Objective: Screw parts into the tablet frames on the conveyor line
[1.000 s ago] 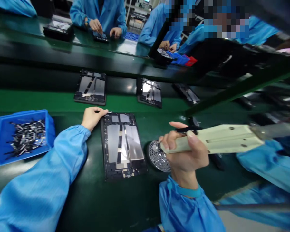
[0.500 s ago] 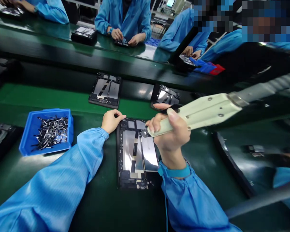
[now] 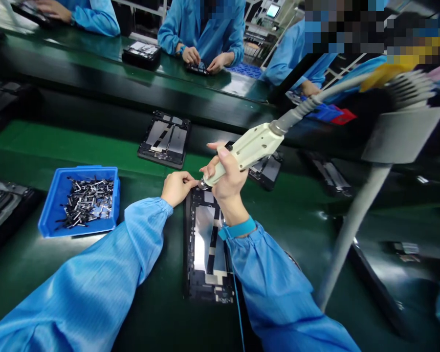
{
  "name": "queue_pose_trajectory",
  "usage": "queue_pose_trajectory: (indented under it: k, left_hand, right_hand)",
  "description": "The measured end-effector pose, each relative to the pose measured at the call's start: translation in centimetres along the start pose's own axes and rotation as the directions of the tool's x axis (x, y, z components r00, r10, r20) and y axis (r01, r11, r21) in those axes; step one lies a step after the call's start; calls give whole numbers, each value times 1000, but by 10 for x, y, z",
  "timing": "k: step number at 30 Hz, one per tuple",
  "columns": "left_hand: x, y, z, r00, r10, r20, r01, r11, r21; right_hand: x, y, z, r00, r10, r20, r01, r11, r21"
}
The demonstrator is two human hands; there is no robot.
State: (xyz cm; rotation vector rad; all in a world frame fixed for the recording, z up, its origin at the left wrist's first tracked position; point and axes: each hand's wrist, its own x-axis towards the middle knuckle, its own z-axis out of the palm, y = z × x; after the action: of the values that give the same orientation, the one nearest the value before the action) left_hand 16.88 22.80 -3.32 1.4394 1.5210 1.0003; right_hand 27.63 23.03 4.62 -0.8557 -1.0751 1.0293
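An opened tablet (image 3: 204,239) lies on the green bench in front of me, with its silvery inner plates and dark ribbon strip showing. My right hand (image 3: 230,178) is wrapped round a cream electric screwdriver (image 3: 258,144), held slanting down to the left. Its tip is at the tablet's top left corner, next to the fingertips of my left hand (image 3: 178,188). Thumb and fingers of my left hand are pinched together there; whatever they hold is too small to make out. My right forearm hides the tablet's right side.
A blue bin (image 3: 46,215) of small dark and metallic parts stands to the left. Beyond are another opened tablet (image 3: 165,139) and one partly behind the screwdriver (image 3: 267,168). A grey pole (image 3: 355,234) rises at right. Co-workers in blue smocks (image 3: 201,34) sit across the bench.
My right hand has moved the screwdriver left and up, from over the tablet's middle to its top left corner. My left hand stays pinched at that corner. The view has shifted slightly.
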Motion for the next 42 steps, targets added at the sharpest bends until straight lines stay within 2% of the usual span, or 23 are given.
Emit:
queue_pose_trajectory:
  k: [6, 30, 37, 42]
  left_hand:
    - [5, 4, -1, 997, -77, 23, 77, 997, 5]
    - [2, 7, 0, 997, -78, 28, 78, 997, 6]
    - [2, 6, 0, 997, -79, 27, 79, 997, -9]
    - [2, 3, -1, 993, -110, 34, 111, 993, -31]
  right_hand:
    - [0, 8, 1, 1000, -3, -6, 3, 1000, 7]
    - [-1, 17, 2, 1000, -21, -4, 21, 1000, 10]
    - [-4, 26, 7, 1000, -26, -5, 26, 1000, 11]
    - [-6, 6, 5, 998, -48, -44, 53, 993, 107]
